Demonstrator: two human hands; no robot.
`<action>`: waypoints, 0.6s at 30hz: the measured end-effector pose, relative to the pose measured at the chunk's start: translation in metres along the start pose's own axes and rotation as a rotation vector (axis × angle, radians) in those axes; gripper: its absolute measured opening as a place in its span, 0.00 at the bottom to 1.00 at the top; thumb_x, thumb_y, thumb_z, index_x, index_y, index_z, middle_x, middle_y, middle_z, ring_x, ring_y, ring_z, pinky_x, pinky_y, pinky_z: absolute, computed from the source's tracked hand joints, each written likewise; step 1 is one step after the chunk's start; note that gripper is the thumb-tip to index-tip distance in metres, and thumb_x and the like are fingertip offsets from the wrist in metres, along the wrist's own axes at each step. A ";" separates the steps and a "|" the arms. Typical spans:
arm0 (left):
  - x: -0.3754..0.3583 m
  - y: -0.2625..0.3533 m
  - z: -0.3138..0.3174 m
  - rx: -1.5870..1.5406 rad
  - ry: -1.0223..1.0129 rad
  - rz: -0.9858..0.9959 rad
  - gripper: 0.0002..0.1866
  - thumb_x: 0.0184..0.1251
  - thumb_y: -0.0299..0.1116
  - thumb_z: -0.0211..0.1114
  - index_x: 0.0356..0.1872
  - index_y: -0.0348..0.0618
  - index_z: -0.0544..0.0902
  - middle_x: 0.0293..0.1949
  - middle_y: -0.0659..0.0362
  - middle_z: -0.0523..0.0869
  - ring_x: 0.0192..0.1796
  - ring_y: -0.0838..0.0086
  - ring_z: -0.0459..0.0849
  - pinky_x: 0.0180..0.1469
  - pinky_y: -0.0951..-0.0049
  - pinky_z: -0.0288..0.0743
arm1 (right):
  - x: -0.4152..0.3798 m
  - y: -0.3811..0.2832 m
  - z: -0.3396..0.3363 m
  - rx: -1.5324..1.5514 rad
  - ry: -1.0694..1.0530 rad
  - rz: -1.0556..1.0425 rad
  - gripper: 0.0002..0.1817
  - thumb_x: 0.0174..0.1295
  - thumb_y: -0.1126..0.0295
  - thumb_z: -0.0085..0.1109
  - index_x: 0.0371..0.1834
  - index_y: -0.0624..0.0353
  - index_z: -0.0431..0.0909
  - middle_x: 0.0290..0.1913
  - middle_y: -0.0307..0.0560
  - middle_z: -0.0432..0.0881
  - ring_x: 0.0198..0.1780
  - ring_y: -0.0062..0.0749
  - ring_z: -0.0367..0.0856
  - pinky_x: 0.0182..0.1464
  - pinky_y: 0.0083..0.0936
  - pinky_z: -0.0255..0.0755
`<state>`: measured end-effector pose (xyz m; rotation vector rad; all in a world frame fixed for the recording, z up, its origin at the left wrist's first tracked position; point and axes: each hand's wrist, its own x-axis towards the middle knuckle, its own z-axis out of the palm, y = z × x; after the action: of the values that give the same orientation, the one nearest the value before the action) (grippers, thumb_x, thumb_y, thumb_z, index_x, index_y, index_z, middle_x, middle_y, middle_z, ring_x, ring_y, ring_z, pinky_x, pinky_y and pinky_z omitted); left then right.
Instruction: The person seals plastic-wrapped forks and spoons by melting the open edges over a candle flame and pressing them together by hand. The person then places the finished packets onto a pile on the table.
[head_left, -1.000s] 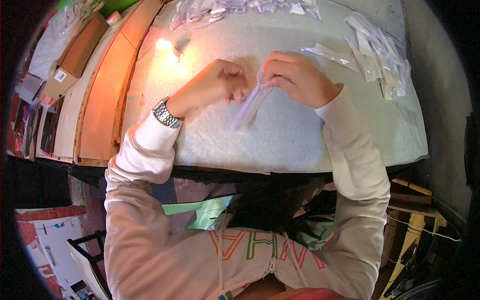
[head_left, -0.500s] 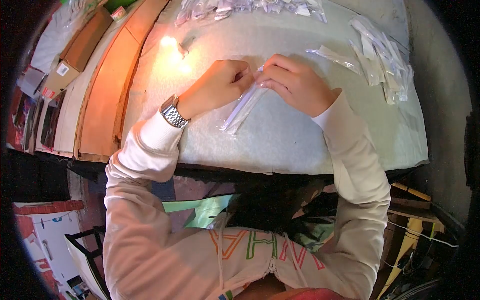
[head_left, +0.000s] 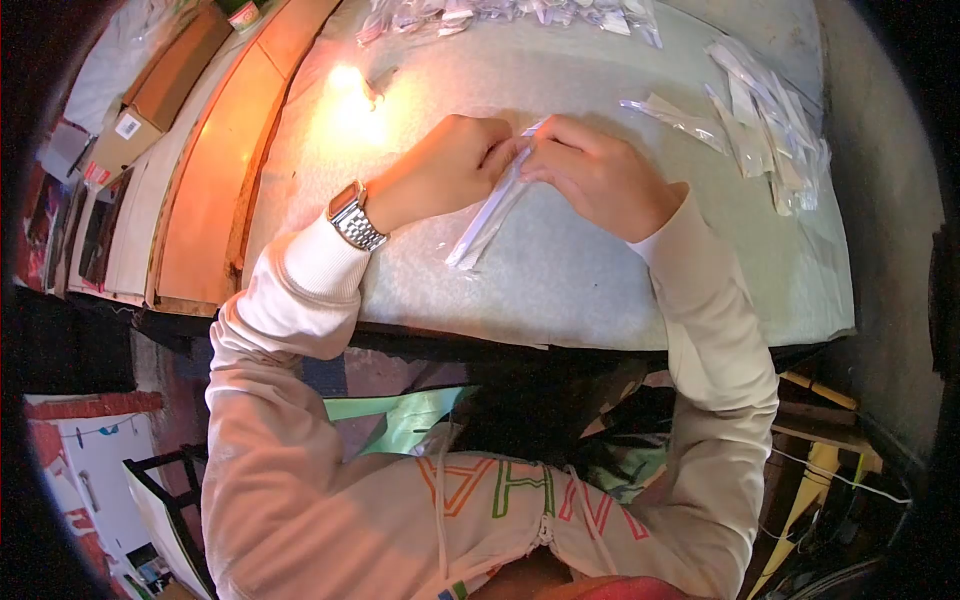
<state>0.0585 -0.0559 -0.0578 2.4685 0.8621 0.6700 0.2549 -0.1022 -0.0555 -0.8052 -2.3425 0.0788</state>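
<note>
clear plastic sleeve (head_left: 487, 218), long, white strip inside | left hand (head_left: 452, 165) and right hand (head_left: 592, 172) pinching its top end

One cam only, head-worn, looking fwd and steeply down. Fisheye lens: dark round vignette at all four corners, straight edges bow. It sits close, approx. arm's reach above the table (head_left: 600, 290), which fills the upper half of the frame. Left hand (head_left: 450, 165) and right hand (head_left: 600, 175) meet upper centre, w/ both sleeves running down to the wearer's own torso at bottom centre. Floor and clutter show at lower left and lower right. No 2nd view, so no shared area.
</note>
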 end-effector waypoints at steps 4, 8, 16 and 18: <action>0.002 -0.006 0.000 0.010 -0.013 0.040 0.11 0.68 0.32 0.55 0.35 0.33 0.80 0.20 0.45 0.77 0.20 0.62 0.73 0.28 0.64 0.69 | 0.001 0.001 -0.005 0.014 -0.057 -0.009 0.04 0.59 0.71 0.55 0.32 0.59 0.75 0.34 0.47 0.76 0.35 0.44 0.78 0.36 0.34 0.73; 0.002 -0.004 -0.005 0.006 -0.062 0.025 0.11 0.68 0.32 0.55 0.37 0.33 0.80 0.22 0.44 0.78 0.21 0.61 0.73 0.28 0.64 0.69 | 0.001 0.005 -0.009 0.147 -0.069 -0.009 0.03 0.57 0.72 0.57 0.31 0.60 0.76 0.35 0.47 0.77 0.33 0.41 0.78 0.36 0.31 0.72; 0.001 -0.014 -0.016 -0.014 -0.150 0.118 0.12 0.70 0.34 0.55 0.37 0.33 0.79 0.20 0.52 0.76 0.22 0.71 0.71 0.28 0.69 0.68 | -0.002 0.013 -0.036 0.409 -0.298 0.152 0.04 0.52 0.78 0.64 0.29 0.62 0.78 0.31 0.42 0.78 0.34 0.28 0.76 0.38 0.22 0.70; -0.001 -0.014 -0.022 -0.091 -0.229 0.023 0.13 0.71 0.36 0.56 0.36 0.34 0.79 0.20 0.57 0.76 0.23 0.75 0.70 0.28 0.71 0.67 | -0.005 0.016 -0.050 0.456 -0.364 0.281 0.04 0.53 0.77 0.64 0.29 0.60 0.79 0.31 0.40 0.79 0.35 0.25 0.76 0.39 0.22 0.70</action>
<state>0.0389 -0.0415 -0.0482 2.4178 0.7018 0.4138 0.2964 -0.1001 -0.0232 -0.9333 -2.3764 0.9123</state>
